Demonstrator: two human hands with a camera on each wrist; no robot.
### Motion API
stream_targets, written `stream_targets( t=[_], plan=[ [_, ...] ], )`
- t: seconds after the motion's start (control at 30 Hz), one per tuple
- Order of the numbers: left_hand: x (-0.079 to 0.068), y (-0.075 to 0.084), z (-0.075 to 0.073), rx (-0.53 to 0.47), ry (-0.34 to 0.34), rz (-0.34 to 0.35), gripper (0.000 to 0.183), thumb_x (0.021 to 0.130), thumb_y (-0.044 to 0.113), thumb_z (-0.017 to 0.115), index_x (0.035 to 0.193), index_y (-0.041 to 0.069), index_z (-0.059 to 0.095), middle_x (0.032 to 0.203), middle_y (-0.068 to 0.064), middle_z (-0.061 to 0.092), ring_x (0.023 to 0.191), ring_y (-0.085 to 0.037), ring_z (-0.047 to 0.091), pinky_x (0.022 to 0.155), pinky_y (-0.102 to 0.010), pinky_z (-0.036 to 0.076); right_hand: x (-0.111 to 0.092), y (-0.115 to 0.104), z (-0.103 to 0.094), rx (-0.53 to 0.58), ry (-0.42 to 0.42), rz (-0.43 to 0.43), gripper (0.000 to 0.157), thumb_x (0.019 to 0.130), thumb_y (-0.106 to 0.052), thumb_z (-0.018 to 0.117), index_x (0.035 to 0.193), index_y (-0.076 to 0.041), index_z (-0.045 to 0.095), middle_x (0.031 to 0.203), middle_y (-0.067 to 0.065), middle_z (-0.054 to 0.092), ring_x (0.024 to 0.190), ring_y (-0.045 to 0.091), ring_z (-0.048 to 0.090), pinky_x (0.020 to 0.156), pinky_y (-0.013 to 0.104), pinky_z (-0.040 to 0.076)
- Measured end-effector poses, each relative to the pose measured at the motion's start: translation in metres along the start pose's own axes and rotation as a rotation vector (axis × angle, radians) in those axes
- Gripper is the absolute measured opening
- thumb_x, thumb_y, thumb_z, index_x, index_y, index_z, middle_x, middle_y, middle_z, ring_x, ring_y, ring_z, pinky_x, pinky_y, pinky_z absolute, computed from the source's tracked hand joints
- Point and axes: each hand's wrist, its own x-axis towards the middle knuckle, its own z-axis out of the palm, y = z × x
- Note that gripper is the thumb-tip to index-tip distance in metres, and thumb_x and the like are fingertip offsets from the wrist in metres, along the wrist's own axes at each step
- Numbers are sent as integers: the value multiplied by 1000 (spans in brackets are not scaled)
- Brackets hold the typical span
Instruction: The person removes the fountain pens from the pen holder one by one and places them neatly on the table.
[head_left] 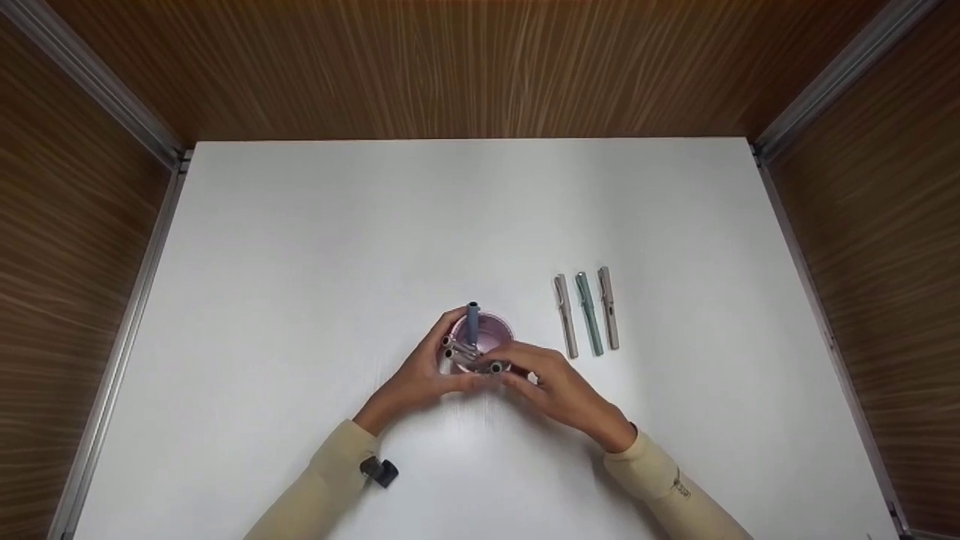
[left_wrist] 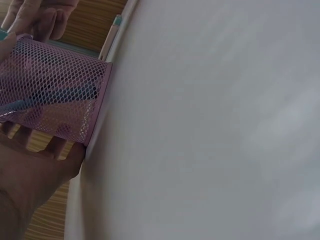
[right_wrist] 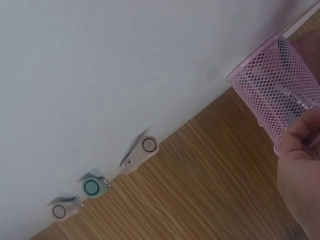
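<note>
Left hand (head_left: 416, 379) wraps pink mesh cup (head_left: 499, 328) from its left. Blue pen (head_left: 472, 326) leans at cup's far rim. Right hand (head_left: 553, 384), at cup's near-right rim, pinches held pen (head_left: 496, 367). Right of cup: beige pen (head_left: 567, 319), green pen (head_left: 590, 315), brown pen (head_left: 609, 309). Crowded rim might snag held pen; loosened left grip could tip cup.

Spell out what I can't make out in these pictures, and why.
Head: the length of the round-ended pen at the bare right hand, seen nearly end-on; the dark print on the pale beige fabric sleeve, too small to read.
Left wrist: the slim blue pen's upper end, cut off by the left edge.
Right wrist: most of the bare left hand, behind the pink wire-mesh cup and the right edge.
</note>
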Motion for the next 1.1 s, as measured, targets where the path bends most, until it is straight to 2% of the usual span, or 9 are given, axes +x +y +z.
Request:
stream_targets(
  t=[0.13,0.27,0.5,0.67,0.8,1.1],
  plan=[
    [2,-1,1,8,-3,6,95,91,13,90,168,29,37,160,1,51,154,-21,40,126,-53,27,-1,-3,-3,-19,40,-18,37,102,4,73,135,-12,72,114,-2,76,81,13,64,70,27,55],
    [3,-2,1,26,-1,14,95,91,13,90,168,28,37,160,0,52,153,-21,41,126,-53,28,0,-7,-4,-34,80,-47,31,102,0,75,130,-11,71,106,1,73,79,13,60,67,29,53],
    [4,-3,2,14,-5,10,94,91,15,90,168,23,37,158,-5,53,150,-25,44,125,-56,29,4,-16,-7,-61,141,-78,32,99,-1,79,127,-14,74,114,0,68,104,19,64,91,33,54],
    [4,0,2,0,-7,6,94,91,14,90,168,26,38,160,-3,52,149,-25,45,123,-57,30,8,-18,-13,-47,171,-134,33,97,6,77,126,-9,70,118,4,69,110,23,64,100,31,52],
    [3,0,2,0,-9,0,93,91,19,91,167,30,38,160,0,52,147,-23,47,122,-56,32,14,-20,-17,-34,218,-185,32,96,11,75,124,-4,69,119,10,70,111,28,66,102,32,53],
    [5,2,3,4,4,9,94,90,16,92,167,21,38,160,-3,51,148,-24,44,123,-55,31,21,-27,-31,-6,313,-206,29,93,16,75,119,3,68,125,18,64,113,30,63,97,33,55]
  ],
)
